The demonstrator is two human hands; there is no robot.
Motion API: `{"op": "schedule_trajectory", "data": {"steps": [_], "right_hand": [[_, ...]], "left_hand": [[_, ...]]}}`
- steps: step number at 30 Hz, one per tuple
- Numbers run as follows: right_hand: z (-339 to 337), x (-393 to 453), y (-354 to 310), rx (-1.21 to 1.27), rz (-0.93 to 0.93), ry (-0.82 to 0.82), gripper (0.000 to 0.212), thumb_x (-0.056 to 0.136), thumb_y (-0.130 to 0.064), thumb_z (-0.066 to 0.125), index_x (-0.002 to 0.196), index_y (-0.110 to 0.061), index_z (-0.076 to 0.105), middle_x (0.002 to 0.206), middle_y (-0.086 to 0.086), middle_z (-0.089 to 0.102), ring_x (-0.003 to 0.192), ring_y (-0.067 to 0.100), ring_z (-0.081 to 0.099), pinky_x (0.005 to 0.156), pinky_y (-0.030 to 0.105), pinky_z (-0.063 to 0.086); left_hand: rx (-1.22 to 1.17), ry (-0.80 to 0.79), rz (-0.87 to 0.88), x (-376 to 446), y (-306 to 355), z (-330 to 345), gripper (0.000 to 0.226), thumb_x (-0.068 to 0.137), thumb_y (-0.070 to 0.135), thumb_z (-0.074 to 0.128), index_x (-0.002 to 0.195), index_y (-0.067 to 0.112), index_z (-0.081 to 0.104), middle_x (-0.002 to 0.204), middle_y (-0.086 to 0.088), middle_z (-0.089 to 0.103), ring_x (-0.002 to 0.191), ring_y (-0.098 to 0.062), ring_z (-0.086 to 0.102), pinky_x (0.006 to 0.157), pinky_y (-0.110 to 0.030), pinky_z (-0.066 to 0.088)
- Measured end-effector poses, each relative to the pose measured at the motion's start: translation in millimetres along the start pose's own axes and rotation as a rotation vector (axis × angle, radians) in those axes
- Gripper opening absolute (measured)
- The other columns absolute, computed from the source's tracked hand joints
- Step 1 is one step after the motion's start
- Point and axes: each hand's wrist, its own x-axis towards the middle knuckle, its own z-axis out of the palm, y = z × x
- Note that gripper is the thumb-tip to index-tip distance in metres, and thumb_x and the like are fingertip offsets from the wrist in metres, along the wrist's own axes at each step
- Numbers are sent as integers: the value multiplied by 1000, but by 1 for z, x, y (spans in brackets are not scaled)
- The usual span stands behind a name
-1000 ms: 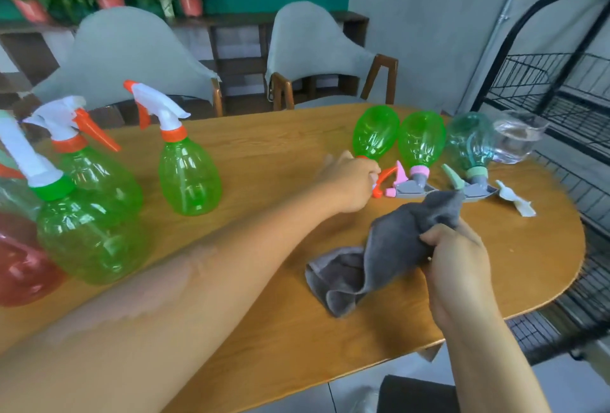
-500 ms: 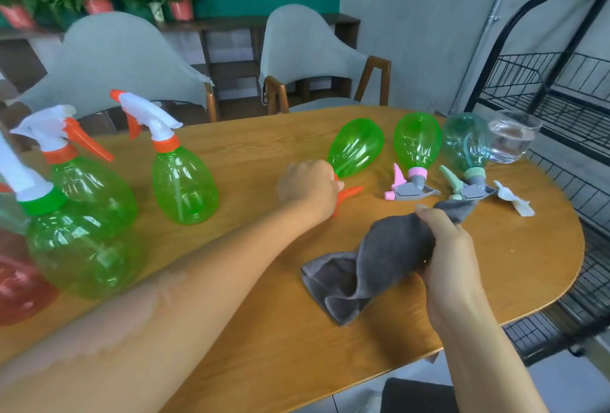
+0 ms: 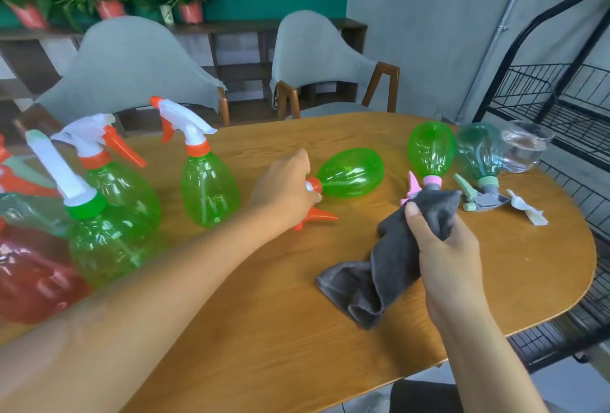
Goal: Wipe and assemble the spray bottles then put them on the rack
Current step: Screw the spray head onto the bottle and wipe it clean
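left hand (image 3: 285, 186) grips neck of tilted green bottle (image 3: 351, 172) | right hand (image 3: 444, 247) clutches grey cloth (image 3: 389, 257), just right of bottle | both over tabletop (image 3: 264, 330)

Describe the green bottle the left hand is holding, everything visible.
The green bottle is clear green plastic with a ribbed, bulbous body, lying on its side on the wooden table, base pointing right. An orange collar at its neck joins a spray head whose orange trigger pokes out below. The left hand grips that neck end, hiding most of the head. It looks empty.
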Motion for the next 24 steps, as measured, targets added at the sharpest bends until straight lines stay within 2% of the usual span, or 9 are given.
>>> {"op": "schedule_trajectory", "data": {"steps": [3, 6, 8, 9, 11, 13, 17, 20, 24], "right_hand": [[4, 0, -1, -15, -17, 2, 17, 101, -26, 65, 93, -12, 69, 83, 5, 74, 80, 12, 70, 74, 30, 54], [6, -1, -3, 2, -21, 16, 31, 101, -27, 65, 83, -2, 61, 73, 5, 61, 72, 14, 57, 70, 33, 46], [8, -4, -5, 36, -21, -3, 35, 101, -28, 65, 85, 2, 59, 76, 7, 58, 74, 15, 53, 71, 35, 43], [9, -5, -5, 54, -14, -9, 36, 101, -29, 65, 87, 4, 59, 77, 7, 57, 75, 16, 53, 71, 36, 42], [10, -6, -6, 82, 3, -19, 36, 101, -28, 65, 89, 6, 59, 78, 8, 57, 75, 17, 53, 72, 35, 42], [11, -8, -7, 106, 9, -36, 34, 102, -25, 63, 90, 7, 59, 79, 8, 55, 75, 17, 52, 71, 34, 41], [14, -12, -8, 119, -6, -69, 34, 102, -22, 62, 87, 7, 55, 78, 8, 48, 72, 17, 47, 65, 33, 38], [17, -14, -7, 99, -26, -87, 37, 102, -23, 63, 85, 8, 52, 76, 7, 44, 71, 17, 42, 63, 33, 35], [24, -17, -5, 102, -60, -125, 42, 100, -28, 65, 87, 10, 51, 77, 6, 46, 74, 19, 46, 69, 36, 36]], "left_hand": [[-36, 1, 81, -3, 3, -20, 39, 84, 15, 83, 113, 15, 57, 106, -1, 54, 94, -26, 58, 71, -35, 42], [-61, -17, 169, 0, 14, -43, 58, 82, 15, 85, 130, 20, 53, 118, 1, 42, 104, -22, 52, 79, -32, 41], [-68, -49, 180, 3, 18, -59, 74, 79, 20, 88, 141, 22, 48, 124, -2, 48, 104, -24, 53, 84, -34, 47], [-78, -56, 176, 5, 20, -66, 74, 78, 22, 89, 140, 20, 49, 124, -5, 55, 101, -25, 57, 85, -38, 52], [-66, -57, 191, 8, 22, -78, 58, 78, 24, 88, 127, 15, 60, 115, -7, 67, 90, -25, 64, 84, -43, 56], [-12, -78, 238, 9, 27, -87, 43, 80, 25, 86, 117, 14, 65, 108, -3, 71, 94, -24, 65, 86, -38, 53], [111, -204, 350, 6, 41, -101, 41, 91, 24, 77, 127, 15, 62, 125, -2, 63, 116, -21, 56, 88, -31, 43], [201, -291, 385, 4, 49, -107, 38, 94, 26, 74, 128, 16, 61, 123, 0, 63, 112, -22, 57, 89, -34, 45], [303, -364, 420, -1, 56, -106, 38, 99, 30, 66, 135, 32, 55, 123, 2, 63, 105, -24, 61, 91, -41, 50]]}}
